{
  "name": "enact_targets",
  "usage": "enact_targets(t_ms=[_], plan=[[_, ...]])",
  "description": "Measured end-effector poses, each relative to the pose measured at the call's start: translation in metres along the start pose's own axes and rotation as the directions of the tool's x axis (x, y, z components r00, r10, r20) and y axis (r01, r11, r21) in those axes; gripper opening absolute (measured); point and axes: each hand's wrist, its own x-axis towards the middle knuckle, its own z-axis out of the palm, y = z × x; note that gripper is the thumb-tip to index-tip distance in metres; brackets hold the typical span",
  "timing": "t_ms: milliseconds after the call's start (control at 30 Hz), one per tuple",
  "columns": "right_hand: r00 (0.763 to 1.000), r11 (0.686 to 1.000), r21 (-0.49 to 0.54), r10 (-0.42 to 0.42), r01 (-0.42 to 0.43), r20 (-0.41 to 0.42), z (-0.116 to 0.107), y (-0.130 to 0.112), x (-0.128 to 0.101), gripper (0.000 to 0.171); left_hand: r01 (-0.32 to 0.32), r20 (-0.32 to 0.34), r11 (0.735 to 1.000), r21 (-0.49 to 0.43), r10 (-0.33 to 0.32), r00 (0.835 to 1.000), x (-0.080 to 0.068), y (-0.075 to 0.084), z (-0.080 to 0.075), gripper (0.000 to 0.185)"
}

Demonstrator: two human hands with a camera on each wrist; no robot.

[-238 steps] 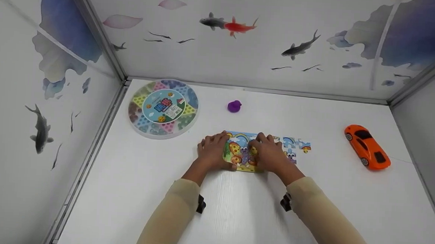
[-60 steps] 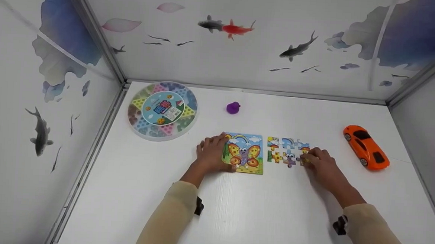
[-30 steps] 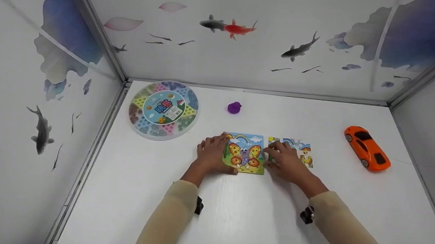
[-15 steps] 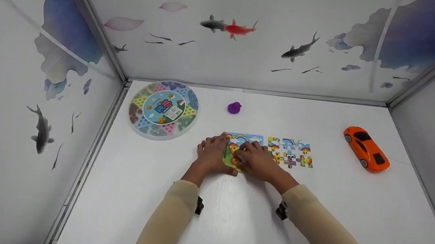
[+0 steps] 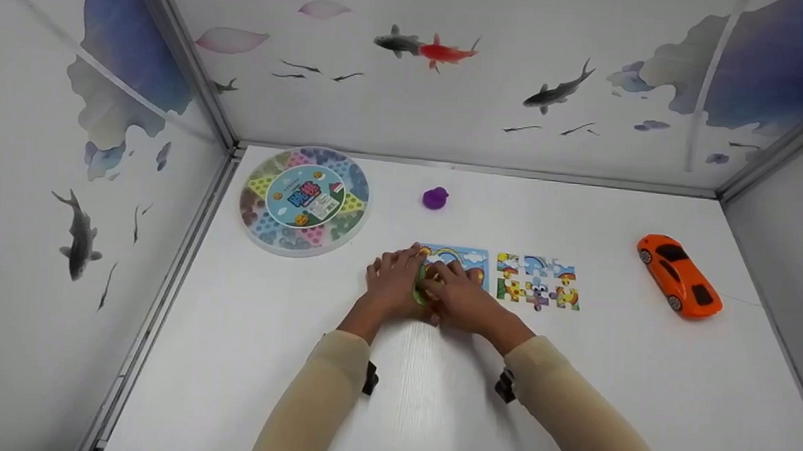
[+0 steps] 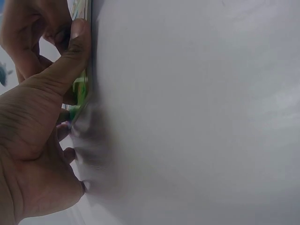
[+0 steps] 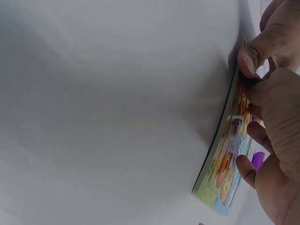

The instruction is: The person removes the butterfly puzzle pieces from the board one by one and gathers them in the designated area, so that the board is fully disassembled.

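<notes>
White surface (image 5: 405,411), fish-printed white wall (image 5: 448,118) behind.
Left hand (image 5: 395,285) grips a colourful square board (image 5: 472,258), well in from visible edges; right hand (image 5: 466,302) overlaps it, pinch unclear.

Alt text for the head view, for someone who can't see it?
A person's left hand holds the left side of a puzzle board on a white table, the right hand over it. Six puzzle pieces lie right of the board; a round game box, purple toy and orange toy car sit farther out.
</notes>
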Motion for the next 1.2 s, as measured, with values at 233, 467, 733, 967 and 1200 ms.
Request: enact_targets(t_ms=[233, 467, 733, 967, 1200], plan=[[0.999, 0.999, -0.017, 0.04, -0.04, 0.006, -0.002, -0.01, 0.005, 0.048, -0.006, -0.013, 1.0, 0.012, 0.006, 1.0, 0.0, 0.0, 0.0, 0.121], [0.993, 0.993, -0.024, 0.119, -0.118, 0.017, -0.003, -0.014, 0.009, 0.045, 0.005, 0.0, 1.0, 0.011, -0.005, 1.0, 0.003, -0.001, 0.001, 0.116], [0.993, 0.992, -0.043, 0.12, -0.119, 0.013, -0.004, -0.017, 0.013, 0.049, 0.0, 0.005, 1.0, -0.013, 0.0, 1.0, 0.007, -0.004, 0.005, 0.114], [0.988, 0.988, -0.027, 0.154, -0.154, 0.029, -0.004, -0.019, 0.015, 0.065, -0.015, -0.01, 1.0, -0.027, 0.015, 1.0, 0.007, -0.005, 0.007, 0.112], [0.99, 0.989, -0.038, 0.14, -0.14, 0.011, 0.0, -0.02, 0.014, 0.067, -0.028, 0.018, 0.999, -0.015, 0.029, 0.999, 0.001, -0.004, -0.002, 0.113]])
